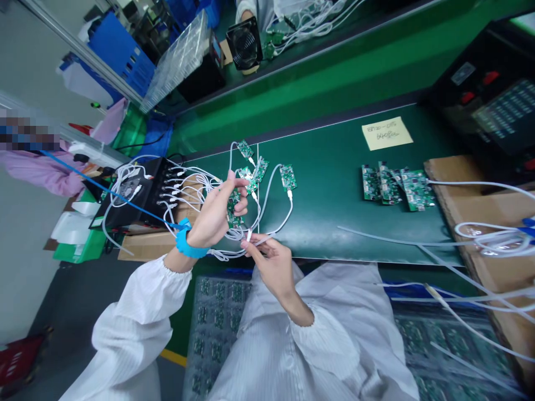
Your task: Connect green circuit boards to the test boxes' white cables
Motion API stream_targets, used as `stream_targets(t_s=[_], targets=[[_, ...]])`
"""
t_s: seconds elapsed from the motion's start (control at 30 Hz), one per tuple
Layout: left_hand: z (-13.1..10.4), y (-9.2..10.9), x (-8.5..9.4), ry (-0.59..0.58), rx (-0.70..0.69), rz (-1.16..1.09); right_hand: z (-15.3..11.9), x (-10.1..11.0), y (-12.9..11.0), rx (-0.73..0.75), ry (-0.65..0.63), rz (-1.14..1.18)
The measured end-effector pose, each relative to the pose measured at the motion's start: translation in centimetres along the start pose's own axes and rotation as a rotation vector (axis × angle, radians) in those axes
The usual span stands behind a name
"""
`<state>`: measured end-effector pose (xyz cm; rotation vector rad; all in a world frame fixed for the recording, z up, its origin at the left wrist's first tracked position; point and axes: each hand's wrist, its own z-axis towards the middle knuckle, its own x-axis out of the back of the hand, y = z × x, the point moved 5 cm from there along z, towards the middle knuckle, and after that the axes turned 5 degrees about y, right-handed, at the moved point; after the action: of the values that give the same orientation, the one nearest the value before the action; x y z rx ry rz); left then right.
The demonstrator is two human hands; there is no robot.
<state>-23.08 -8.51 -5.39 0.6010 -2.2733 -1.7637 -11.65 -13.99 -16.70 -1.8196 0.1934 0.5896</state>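
Observation:
My left hand point(215, 211), with a blue wrist strap point(189, 240) on its wrist, has its fingers curled round a green circuit board point(235, 214). Just below and to the right, my right hand point(273, 262) pinches a white cable plug point(249, 235) between thumb and fingers. The plug is close to the board's lower end; I cannot make out whether they touch. Beyond my left hand lie several more boards with white cables plugged in, among them a circuit board point(288, 178) at the right of the group. White cables point(204, 181) run back toward a black box.
The black box point(146, 192) stands at the left. On the green bench point(321, 200) are stacked circuit boards point(413, 189) and a yellow note point(387, 133). Cables hang over cardboard point(463, 206) at right. Trays of boards point(217, 312) sit below the bench edge. Another person's hand point(247, 12) shows at the top.

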Motion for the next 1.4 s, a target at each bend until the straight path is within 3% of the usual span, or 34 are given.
stream_targets(t_s=[0.13,0.37,0.57,1.4], targets=[[0.2,0.3,-0.8,0.031,0.080,-0.192,0.1,0.1,-0.2,0.008,-0.021,0.028],[0.3,-0.1,-2.2,-0.015,0.127,-0.298,-0.2,-0.2,-0.6,0.025,-0.061,0.076],[0.4,-0.4,-2.5,-0.004,0.131,-0.286,-0.3,0.0,-1.1,0.068,-0.048,0.055],[-0.7,1.2,-3.7,0.046,0.044,-0.200,-1.0,0.5,-3.2,0.110,-0.058,0.047]])
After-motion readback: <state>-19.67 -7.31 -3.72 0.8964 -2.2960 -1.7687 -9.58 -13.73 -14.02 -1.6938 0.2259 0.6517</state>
